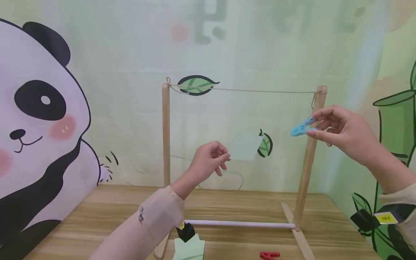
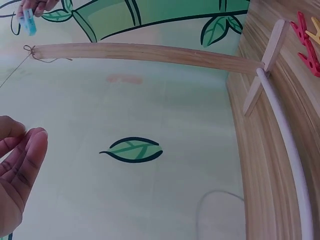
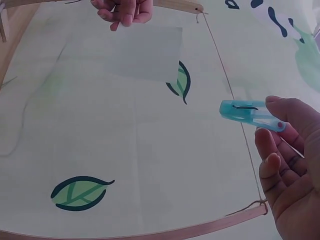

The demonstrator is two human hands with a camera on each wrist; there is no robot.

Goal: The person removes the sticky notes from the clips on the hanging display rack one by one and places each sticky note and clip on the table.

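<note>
My left hand pinches a thin pale green square of paper by its edge, in the air below the string. In the left wrist view the paper cannot be made out beside the fingertips. Near the right post, my right hand holds a blue clothespin between thumb and fingers, its nose pointing left toward the paper. The right wrist view shows the clothespin close up, with the paper hanging from the left hand farther off. Both things are apart from the string.
The string runs between two wooden posts, joined low down by a pale rod. On the wooden table lie pale green papers and a red clothespin. A yellow clothespin lies by red ones. A printed panda backdrop stands behind.
</note>
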